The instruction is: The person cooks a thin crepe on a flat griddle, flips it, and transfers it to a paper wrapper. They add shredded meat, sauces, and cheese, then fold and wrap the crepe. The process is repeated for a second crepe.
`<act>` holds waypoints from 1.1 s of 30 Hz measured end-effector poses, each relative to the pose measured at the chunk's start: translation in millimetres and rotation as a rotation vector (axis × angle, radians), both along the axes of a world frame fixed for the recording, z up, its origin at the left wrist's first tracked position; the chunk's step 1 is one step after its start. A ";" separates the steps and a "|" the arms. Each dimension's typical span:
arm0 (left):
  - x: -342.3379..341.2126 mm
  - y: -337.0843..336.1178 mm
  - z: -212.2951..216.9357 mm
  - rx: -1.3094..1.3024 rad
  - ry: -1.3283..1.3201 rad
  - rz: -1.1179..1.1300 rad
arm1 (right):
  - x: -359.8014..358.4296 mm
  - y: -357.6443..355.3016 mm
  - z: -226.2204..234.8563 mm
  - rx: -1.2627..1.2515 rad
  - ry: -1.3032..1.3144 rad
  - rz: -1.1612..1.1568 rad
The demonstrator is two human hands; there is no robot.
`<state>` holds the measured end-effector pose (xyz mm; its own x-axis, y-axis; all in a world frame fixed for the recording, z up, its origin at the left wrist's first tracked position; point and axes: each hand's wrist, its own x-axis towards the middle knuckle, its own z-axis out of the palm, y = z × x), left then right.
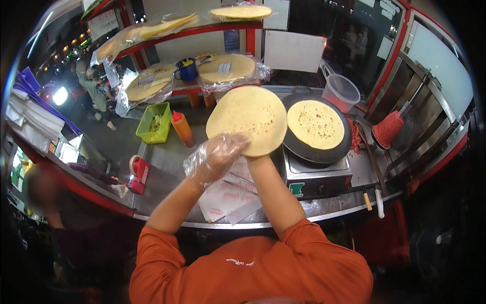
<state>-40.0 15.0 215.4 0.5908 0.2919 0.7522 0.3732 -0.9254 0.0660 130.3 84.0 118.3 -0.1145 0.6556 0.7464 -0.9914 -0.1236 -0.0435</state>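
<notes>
I hold up a round tortilla (255,114) with brown specks over the counter. My left hand (221,151), in a clear plastic glove, pinches its lower left edge. From below, my right forearm (273,185) reaches up behind the tortilla, which hides that hand's fingers. Just to the right, a second speckled tortilla (316,124) lies flat in a black round pan (295,143) on a steel stove (316,177). Printed wrapping paper (220,202) lies on the counter under my arms.
Left of my hands stand a green tub (156,124), an orange squeeze bottle (183,130) and a red tape dispenser (138,175). Bagged flatbreads (226,68) and a blue mug (186,70) fill the shelves. At right are a meat spit (389,130) and knives (378,202). A person (55,202) is at left.
</notes>
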 end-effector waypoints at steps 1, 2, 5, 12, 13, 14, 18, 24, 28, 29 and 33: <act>-7.3 -11.9 -14.2 -0.018 -0.050 0.006 | -0.3 -7.7 -7.2 -0.148 -0.066 -0.049; -15.3 -23.0 -30.8 -0.095 -0.066 0.058 | -1.5 -17.1 -13.2 -0.262 -0.101 -0.047; -29.1 -37.9 -90.5 -0.514 -1.023 0.030 | -21.3 -41.1 -22.7 -0.391 0.126 0.392; -59.4 -34.0 -176.4 -1.615 -1.855 -0.601 | -97.4 -55.3 -13.6 -0.465 -0.179 0.645; -63.7 -34.2 -177.1 -1.611 -1.837 -0.618 | -100.2 -55.8 -9.2 -0.416 -0.228 0.689; -68.4 -35.0 -175.8 -1.606 -1.823 -0.634 | -99.0 -57.3 -4.5 -0.510 -0.368 0.637; -88.4 -28.2 -160.5 -1.553 -1.809 -0.674 | -64.3 -55.3 20.1 -0.677 -0.973 0.355; -131.2 -30.7 -142.0 -1.439 -1.841 -0.663 | 46.3 61.9 84.6 -0.498 -1.227 -1.183; -144.5 -50.5 -145.6 -1.422 -1.877 -0.631 | 111.0 174.3 111.5 -0.895 -1.646 -1.271; -145.8 -55.4 -147.7 -1.417 -1.885 -0.619 | 116.6 189.6 106.0 -0.842 -1.794 -1.236; -148.2 -75.3 -157.8 -1.422 -1.901 -0.589 | 142.8 210.5 98.8 -0.458 -2.055 -1.678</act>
<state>-188.2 -60.4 57.7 -0.0108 0.9974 -0.0719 -0.9621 0.0092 0.2726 273.0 294.6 217.1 0.3393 0.8682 0.3621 0.7801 -0.0445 -0.6241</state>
